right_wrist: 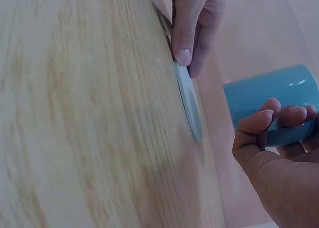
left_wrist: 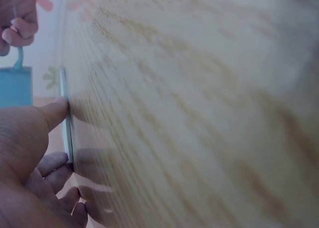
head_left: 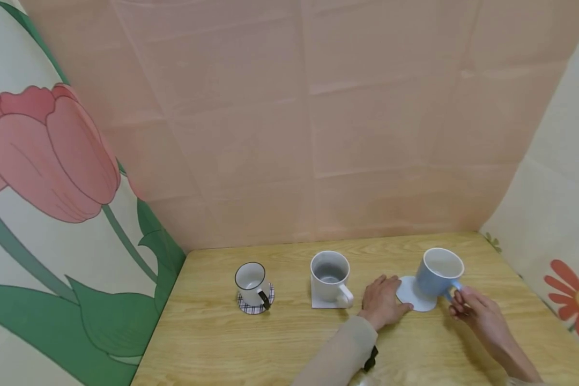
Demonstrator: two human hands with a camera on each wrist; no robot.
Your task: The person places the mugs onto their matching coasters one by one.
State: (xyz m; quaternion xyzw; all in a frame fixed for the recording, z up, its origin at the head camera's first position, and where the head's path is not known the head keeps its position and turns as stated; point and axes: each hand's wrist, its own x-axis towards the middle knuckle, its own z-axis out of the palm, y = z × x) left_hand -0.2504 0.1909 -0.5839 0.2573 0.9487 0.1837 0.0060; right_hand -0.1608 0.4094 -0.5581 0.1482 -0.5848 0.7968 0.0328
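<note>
My right hand (head_left: 480, 316) grips the handle of a light blue mug (head_left: 431, 279) with a white inside. In the right wrist view, the mug's base (right_wrist: 230, 106) hangs a short way off a thin, round, pale blue coaster (right_wrist: 189, 106). My left hand (head_left: 382, 303) is at the left side of that coaster (head_left: 417, 297), its thumb (left_wrist: 56, 112) and fingers (left_wrist: 59, 175) holding the edge. The coaster lies flat on the wooden table. In the left wrist view, only part of the blue mug (left_wrist: 15, 88) shows.
A white mug (head_left: 329, 289) with a grey inside stands on a square white coaster (head_left: 320, 304), left of my left hand. Further left, a white mug (head_left: 246, 292) with a dark rim and black handle sits on a round checked coaster (head_left: 255, 309). A pink cloth (head_left: 318, 134) hangs behind the table.
</note>
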